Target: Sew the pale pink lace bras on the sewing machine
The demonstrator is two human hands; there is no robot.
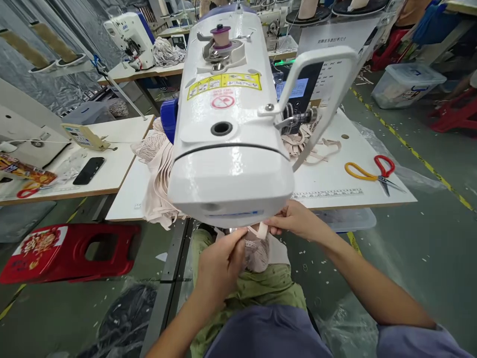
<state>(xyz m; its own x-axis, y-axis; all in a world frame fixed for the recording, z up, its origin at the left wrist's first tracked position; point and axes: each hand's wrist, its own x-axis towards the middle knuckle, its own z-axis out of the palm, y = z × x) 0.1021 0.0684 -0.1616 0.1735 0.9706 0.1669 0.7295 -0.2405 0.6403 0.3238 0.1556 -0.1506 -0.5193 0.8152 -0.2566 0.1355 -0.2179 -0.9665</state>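
Observation:
In front of me stands a white sewing machine (231, 179), its head hiding the needle area. My left hand (221, 266) is closed in a pinch below the machine head, at a beige fabric strap (263, 230). My right hand (298, 221) pinches the same strap from the other side, its fingertips partly under the head. A beige lace garment piece (257, 256) hangs from between the hands over my lap. Left of the machine, a bundle of beige straps (158, 184) drapes over the table edge; more beige straps (324, 146) lie behind at the right.
Scissors with orange and red handles (372, 174) lie on the white table (335, 191) at the right. A black phone (88, 170) rests on the left table. A red stool (74, 251) stands at the left. A lidded plastic bin (408, 84) sits on the floor.

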